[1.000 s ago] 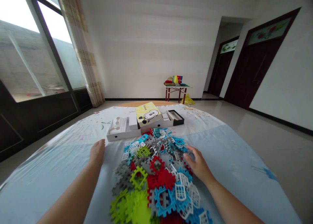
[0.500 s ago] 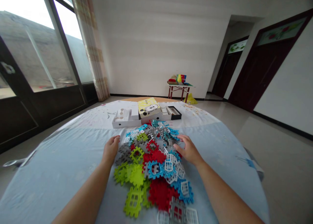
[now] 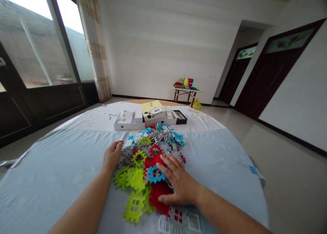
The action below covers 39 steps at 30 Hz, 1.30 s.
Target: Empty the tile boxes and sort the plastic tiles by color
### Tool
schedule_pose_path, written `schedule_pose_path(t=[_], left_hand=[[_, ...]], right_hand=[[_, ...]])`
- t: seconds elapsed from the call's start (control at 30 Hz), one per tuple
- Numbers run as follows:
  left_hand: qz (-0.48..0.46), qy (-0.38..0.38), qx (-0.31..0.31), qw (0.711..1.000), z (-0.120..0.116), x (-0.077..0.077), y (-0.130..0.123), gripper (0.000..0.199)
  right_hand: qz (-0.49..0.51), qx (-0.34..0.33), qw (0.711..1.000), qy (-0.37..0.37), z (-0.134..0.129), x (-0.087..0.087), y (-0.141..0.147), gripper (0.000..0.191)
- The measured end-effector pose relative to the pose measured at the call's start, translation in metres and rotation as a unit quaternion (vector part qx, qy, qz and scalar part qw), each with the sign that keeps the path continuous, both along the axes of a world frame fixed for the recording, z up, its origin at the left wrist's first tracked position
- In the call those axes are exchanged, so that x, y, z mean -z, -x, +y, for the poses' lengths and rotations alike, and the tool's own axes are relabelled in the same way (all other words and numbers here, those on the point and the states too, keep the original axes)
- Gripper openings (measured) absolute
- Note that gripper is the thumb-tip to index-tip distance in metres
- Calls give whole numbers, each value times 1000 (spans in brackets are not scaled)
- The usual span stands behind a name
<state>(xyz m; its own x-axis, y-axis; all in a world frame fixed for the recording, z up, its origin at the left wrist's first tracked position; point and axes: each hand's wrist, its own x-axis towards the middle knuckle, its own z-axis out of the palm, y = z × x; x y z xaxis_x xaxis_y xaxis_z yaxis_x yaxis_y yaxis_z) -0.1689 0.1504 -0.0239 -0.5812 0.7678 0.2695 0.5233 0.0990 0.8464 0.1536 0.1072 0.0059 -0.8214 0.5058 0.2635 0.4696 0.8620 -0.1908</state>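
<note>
A long heap of toothed plastic building tiles in several colours lies before me. My right hand (image 3: 177, 179) is spread over the middle of it, fingers apart. Its fingertips reach a red tile (image 3: 158, 159), near a blue window-frame tile (image 3: 156, 174). Under its thumb side lies a large red tile (image 3: 157, 193); the palm hides the pieces below. My left hand (image 3: 112, 155) rests on the cloth at the heap's left edge, loosely cupped, nothing seen in it. Beside it are grey tiles (image 3: 126, 158), with lime green tiles (image 3: 138, 179) nearer to me.
Beyond the heap stand a white open box (image 3: 129, 126), a yellow cartoon box (image 3: 154, 112) and a black-rimmed tray (image 3: 182, 121). A pale blue cloth (image 3: 219, 179) covers the round table. Small white lattice pieces (image 3: 194, 222) lie at the near end.
My right hand has moved from the heap's right edge inward and nearer to me, onto the tiles. My left hand has stayed beside the heap. The view has shifted slightly.
</note>
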Motion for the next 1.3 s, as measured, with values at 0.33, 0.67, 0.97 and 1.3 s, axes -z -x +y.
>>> schedule_pose_path(t=[0.33,0.67,0.97,1.3], left_hand=[[9,-5,11,1000,2,4,4,44],[10,6,14,1000,4,3,3,42],[10,2,9,1000,3,4,2,41],[0,-7,5,1000,1,6,2,41]], right_hand=[[21,88,995,-31,63,-1,41,92],[91,69,993,24,57,-22,7,58],[18,-29,999,16,-32,-8,-7,82],[-18,-40,997,-59,-28,7,-1,72]])
